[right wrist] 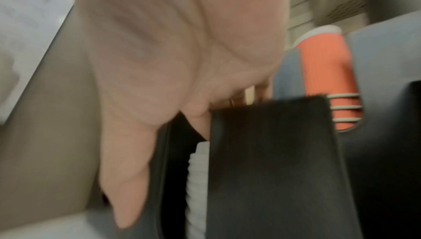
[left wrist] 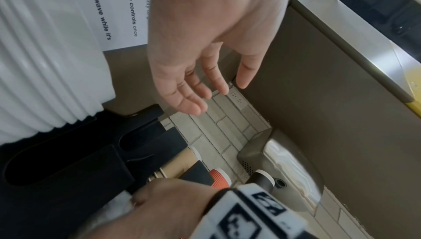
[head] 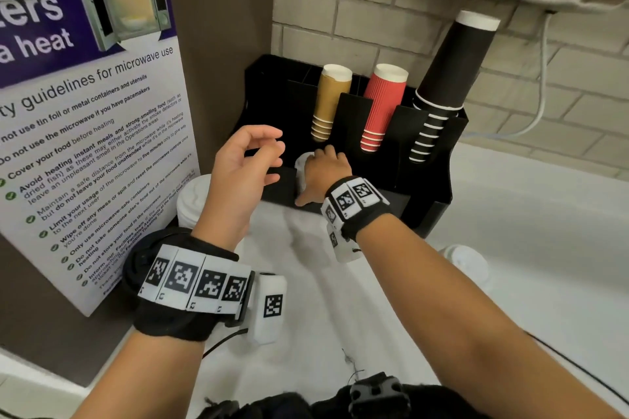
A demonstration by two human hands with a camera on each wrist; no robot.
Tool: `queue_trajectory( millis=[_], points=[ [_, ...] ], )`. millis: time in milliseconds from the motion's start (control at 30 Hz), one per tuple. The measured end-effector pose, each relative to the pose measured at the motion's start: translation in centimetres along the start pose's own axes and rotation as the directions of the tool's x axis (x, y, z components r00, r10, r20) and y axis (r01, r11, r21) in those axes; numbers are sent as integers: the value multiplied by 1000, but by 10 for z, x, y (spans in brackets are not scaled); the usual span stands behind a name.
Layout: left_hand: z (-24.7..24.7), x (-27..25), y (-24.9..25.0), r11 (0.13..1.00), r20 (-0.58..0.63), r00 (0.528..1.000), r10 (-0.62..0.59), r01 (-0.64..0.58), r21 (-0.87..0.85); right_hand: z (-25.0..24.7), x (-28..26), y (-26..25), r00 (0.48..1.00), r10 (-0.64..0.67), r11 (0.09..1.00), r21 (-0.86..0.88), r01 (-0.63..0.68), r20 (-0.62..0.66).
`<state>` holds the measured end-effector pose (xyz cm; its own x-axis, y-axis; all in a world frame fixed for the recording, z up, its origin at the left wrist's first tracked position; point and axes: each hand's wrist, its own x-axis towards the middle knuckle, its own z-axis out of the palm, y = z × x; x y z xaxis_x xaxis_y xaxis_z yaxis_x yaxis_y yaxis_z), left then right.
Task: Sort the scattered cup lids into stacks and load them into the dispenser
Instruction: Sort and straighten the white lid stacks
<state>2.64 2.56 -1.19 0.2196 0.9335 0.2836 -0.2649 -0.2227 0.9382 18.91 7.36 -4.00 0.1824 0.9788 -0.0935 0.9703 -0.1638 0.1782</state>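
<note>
Your hands are working at the black dispenser [head: 429, 180].
Your left hand [head: 243, 173] is hovering, fingers [left wrist: 193, 89] loosely spread, above a lid stack [head: 194, 201] on the desk [head: 510, 248]; your right hand [head: 323, 173] is pressing white lids [head: 303, 163] into a front slot.

Even, soft indoor light; head view sharp with bowed edges, right wrist view heavily motion-blurred
</note>
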Motion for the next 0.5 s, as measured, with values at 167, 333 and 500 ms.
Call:
queue_trajectory(
  millis=[167, 333, 500],
  points=[
    [7, -9, -3, 999, 79, 996, -44, 42, 22, -11, -64, 46, 967, 177, 845, 532, -54, -183],
    [22, -22, -14, 992, 180, 976, -121, 113, 55, 18, -140, 115, 888, 458, 699, 604, -382, 31],
    [37, -33, -24, 981, 253, 949, -191, 173, 91, 47, -184, 146, 796, 563, 576, 584, -572, 224]
  ],
)
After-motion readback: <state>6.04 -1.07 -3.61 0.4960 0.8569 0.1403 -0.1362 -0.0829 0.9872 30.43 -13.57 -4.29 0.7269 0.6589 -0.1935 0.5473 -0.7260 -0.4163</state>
